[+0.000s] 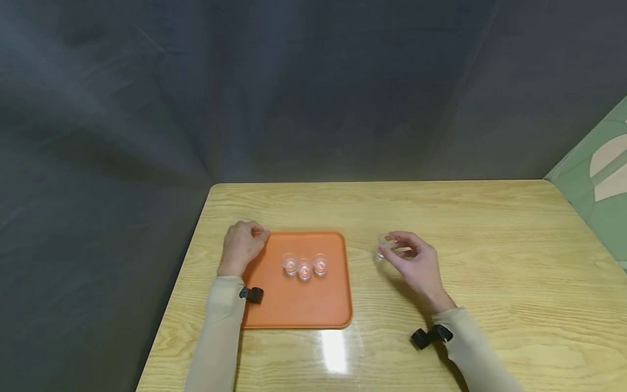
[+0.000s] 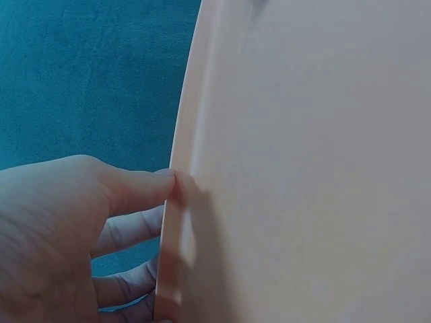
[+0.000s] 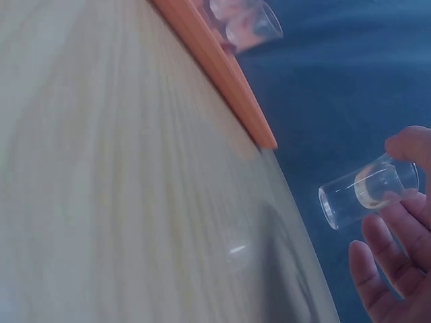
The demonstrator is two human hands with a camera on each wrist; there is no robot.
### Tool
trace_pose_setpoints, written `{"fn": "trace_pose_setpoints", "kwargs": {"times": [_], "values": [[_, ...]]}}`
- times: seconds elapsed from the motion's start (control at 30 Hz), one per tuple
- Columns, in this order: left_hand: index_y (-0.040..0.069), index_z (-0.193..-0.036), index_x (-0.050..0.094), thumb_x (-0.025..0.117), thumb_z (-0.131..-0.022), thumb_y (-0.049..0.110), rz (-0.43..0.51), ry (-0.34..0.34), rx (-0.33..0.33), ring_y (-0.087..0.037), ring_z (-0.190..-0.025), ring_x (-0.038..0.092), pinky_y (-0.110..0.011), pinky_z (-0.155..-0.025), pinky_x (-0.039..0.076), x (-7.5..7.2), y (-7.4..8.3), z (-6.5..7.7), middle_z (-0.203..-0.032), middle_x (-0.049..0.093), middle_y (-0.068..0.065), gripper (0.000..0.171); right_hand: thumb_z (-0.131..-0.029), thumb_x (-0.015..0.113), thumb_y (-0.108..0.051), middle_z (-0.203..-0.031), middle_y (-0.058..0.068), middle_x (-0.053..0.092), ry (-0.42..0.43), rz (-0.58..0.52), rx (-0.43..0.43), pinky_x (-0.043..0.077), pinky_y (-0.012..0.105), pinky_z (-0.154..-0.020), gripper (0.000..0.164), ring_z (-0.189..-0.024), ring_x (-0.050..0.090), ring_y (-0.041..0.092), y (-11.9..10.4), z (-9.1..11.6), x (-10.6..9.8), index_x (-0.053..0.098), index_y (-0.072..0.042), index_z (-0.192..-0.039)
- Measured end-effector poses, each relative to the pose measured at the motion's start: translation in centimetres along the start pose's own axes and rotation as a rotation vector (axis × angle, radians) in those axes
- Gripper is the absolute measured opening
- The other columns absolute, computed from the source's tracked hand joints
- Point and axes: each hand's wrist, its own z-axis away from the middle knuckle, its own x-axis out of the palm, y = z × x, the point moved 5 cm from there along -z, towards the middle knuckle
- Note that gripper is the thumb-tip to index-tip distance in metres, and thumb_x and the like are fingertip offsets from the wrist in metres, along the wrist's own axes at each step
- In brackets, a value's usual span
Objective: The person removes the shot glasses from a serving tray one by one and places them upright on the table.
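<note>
My right grip (image 1: 413, 264) holds a small clear glass (image 3: 367, 192), thumb on one side and fingers on the other. The glass is up off the table (image 1: 499, 261), near the right side of the orange tray (image 1: 303, 310). I think it's light, hard and a bit slippery, and it could break if dropped. Its round side seems best for a gentle pinch. My left grip (image 1: 241, 247) pinches the tray's smooth rim. Three more clear glasses (image 1: 305, 270) stand on the tray.
</note>
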Motion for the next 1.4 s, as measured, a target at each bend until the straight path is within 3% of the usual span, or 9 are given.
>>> {"fn": "trace_pose_setpoints", "kwargs": {"times": [0.23,0.6,1.07,1.4], "values": [[0.007,-0.111,0.081,0.073,-0.101,0.033,0.0,0.009,0.001,-0.037,-0.107,0.065,-0.051,-0.091,0.052,0.0,0.0,0.1,-0.117,0.073,-0.018,0.029,-0.091,0.086,-0.014,-0.114,-0.001,0.079,0.035,0.036,0.032,0.056,0.012,-0.078,0.034,-0.092,0.068,-0.005,1.2,-0.6,-2.1,0.075,-0.005,-0.122],[0.007,-0.113,0.081,0.073,-0.101,0.034,-0.005,-0.007,-0.016,-0.037,-0.11,0.064,-0.053,-0.096,0.05,0.1,0.1,0.2,-0.118,0.073,-0.017,0.031,-0.092,0.085,-0.016,-0.105,-0.029,0.07,0.134,0.045,0.155,0.053,0.009,-0.075,0.041,-0.091,0.066,-0.009,3.1,-1.2,-5.4,0.073,-0.002,-0.129],[0.008,-0.114,0.081,0.073,-0.101,0.035,0.009,-0.016,-0.03,-0.035,-0.11,0.063,-0.052,-0.097,0.05,0.2,0.0,0.1,-0.119,0.072,-0.016,0.03,-0.094,0.083,-0.016,-0.106,-0.031,0.071,0.256,0.038,0.211,0.054,0.009,-0.066,0.044,-0.094,0.066,-0.006,4.8,-1.4,-9.5,0.071,-0.003,-0.134],[0.007,-0.115,0.08,0.073,-0.101,0.035,0.014,-0.016,-0.026,-0.037,-0.112,0.063,-0.054,-0.099,0.049,0.1,0.0,0.3,-0.12,0.071,-0.017,0.032,-0.094,0.083,-0.019,-0.107,-0.028,0.072,0.299,0.019,0.297,0.054,0.008,-0.069,0.047,-0.097,0.066,-0.006,5.7,-1.5,-11.9,0.07,-0.007,-0.138]]}}
